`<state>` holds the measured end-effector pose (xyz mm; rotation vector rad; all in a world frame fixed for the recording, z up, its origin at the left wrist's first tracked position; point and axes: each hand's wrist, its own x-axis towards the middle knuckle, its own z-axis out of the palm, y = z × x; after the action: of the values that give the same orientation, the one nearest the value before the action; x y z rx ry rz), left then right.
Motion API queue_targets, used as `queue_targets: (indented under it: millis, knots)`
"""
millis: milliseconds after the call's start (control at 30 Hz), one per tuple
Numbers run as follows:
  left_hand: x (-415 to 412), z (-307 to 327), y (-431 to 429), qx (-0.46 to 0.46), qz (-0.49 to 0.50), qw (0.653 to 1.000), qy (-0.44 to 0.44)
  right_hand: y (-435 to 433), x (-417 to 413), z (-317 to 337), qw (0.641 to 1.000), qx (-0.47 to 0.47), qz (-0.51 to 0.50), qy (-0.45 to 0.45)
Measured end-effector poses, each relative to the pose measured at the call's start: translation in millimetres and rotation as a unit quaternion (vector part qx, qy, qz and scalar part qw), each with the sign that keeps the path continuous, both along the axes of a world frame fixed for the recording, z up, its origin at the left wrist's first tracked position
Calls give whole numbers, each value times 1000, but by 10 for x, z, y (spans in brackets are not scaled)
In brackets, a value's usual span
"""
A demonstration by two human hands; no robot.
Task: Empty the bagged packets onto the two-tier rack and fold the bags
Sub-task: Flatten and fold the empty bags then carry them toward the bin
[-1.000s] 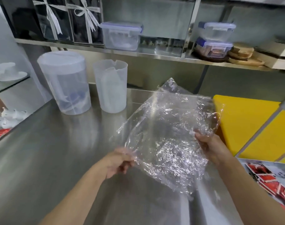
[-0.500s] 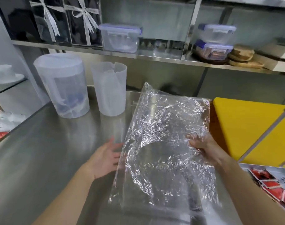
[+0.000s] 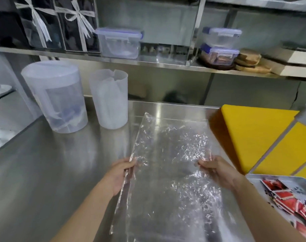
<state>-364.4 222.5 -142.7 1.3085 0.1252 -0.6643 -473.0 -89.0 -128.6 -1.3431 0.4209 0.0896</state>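
A clear, crinkled plastic bag point(image 3: 168, 165) lies spread nearly flat on the steel counter point(image 3: 52, 172), empty. My left hand point(image 3: 121, 173) pinches its left edge about halfway down. My right hand point(image 3: 216, 169) holds the right edge at the same height, fingers curled on the plastic. Red packets point(image 3: 286, 199) lie in a steel tray of the rack at the lower right, beside my right forearm.
Two translucent plastic jugs point(image 3: 56, 96) point(image 3: 110, 98) stand at the back left of the counter. Yellow boards point(image 3: 253, 135) lie to the right of the bag. A shelf above carries lidded boxes point(image 3: 119, 42), dark ribboned packs and wooden boards.
The bag, held up crumpled in the air a second ago, has been laid down and spread flat on the counter. Both hands have shifted to grip its side edges.
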Motion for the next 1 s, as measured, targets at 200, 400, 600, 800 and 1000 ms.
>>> queue_targets:
  millis: [200,400,600,800,1000]
  knots:
    - [5,62,86,-16,-116,985,124,180,-19,64,997,-46,55,-14]
    - [18,19,49,31,-17,999,35,174,-30,25,994,89,66,0]
    - [58,62,117,34,-26,997,-69,165,-26,56,994,64,88,-16]
    - [92,64,178,-31,-56,994,-88,82,-70,32,997,51,57,-20]
    - [2,73,78,6,-14,994,-108,61,-93,-31,999,8,52,-4]
